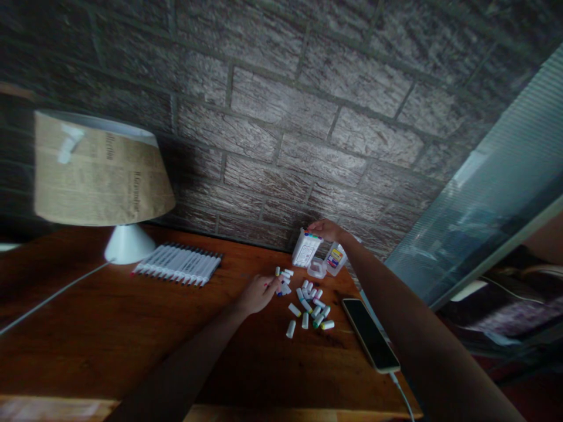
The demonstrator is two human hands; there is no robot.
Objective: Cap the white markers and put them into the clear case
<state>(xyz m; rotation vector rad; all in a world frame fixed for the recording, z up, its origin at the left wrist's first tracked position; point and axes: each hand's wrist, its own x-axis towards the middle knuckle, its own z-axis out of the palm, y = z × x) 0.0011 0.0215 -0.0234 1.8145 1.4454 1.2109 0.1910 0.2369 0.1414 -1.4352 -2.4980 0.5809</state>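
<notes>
My left hand (258,293) rests on the wooden table (109,340) with its fingers curled, pinching a small marker cap at the edge of a scatter of several loose white caps (308,305). My right hand (326,228) reaches to the back of the table, and its fingertips touch the top of an upright white marker box (307,248) with coloured marker ends showing. A clear lid (316,268) and a second small container (335,258) stand beside that box.
A row of several white markers (178,264) lies side by side at the back left. A table lamp (99,176) with a paper shade stands at the left, its cord trailing forward. A phone (370,334) lies near the right edge, plugged in. A brick wall is behind.
</notes>
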